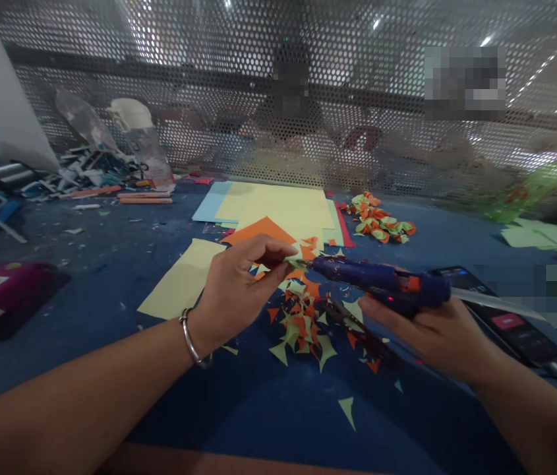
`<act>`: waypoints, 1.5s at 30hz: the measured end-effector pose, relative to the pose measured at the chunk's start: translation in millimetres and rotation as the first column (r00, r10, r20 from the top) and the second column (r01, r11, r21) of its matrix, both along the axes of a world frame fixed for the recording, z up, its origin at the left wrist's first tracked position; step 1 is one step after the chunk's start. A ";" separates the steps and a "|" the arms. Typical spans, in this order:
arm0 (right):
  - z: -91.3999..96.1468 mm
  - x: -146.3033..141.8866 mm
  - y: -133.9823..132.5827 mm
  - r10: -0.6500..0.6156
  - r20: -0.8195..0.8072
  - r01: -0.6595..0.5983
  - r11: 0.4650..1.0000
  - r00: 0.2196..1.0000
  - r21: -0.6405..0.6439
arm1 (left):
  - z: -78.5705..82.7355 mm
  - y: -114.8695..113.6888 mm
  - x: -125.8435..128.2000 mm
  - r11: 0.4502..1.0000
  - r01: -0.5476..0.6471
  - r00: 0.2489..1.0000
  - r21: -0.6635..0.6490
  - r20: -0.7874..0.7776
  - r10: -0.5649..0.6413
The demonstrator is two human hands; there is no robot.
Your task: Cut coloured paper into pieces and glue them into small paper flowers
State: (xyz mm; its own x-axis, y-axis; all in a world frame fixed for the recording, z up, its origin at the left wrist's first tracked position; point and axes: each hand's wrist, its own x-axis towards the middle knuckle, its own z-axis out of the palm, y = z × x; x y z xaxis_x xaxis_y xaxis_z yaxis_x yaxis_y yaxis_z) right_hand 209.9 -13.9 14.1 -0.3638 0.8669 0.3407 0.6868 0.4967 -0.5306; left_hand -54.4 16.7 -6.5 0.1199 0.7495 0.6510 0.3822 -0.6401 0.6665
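Your right hand [439, 333] is wrapped around the blue glue gun [372, 276]. Your left hand [243, 284] pinches a small green paper piece [296, 262] that juts from your grip at the glue gun's tip, above loose paper scraps [302, 323].

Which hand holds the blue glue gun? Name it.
The right hand, gripping the glue gun; the left hand, with a bracelet at its wrist, pinches a green paper piece.
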 end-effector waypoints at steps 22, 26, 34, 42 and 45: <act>-1.8 1.5 0.6 0.033 0.019 -0.034 0.999 0.999 0.041 | 1.6 -0.4 -0.2 1.000 -0.017 1.000 0.005 -0.006 0.017; 1.7 0.4 -0.5 0.025 0.017 -0.025 0.999 1.000 0.035 | 0.6 -0.9 -1.0 1.000 -0.027 0.999 0.008 -0.017 0.027; 3.5 -1.6 0.4 0.029 0.017 -0.029 1.000 0.999 0.007 | 0.0 -1.1 -2.0 1.000 -0.024 1.000 0.009 -0.007 0.024; 5.4 -1.9 -1.4 -0.006 0.018 0.006 1.000 1.000 0.022 | 0.9 -0.6 -0.1 1.000 -0.030 1.000 -0.003 0.002 0.030; 5.1 -1.2 -1.3 0.007 0.011 -0.008 1.000 1.000 0.020 | 0.3 -0.5 -0.5 0.999 -0.026 0.999 -0.018 0.023 0.027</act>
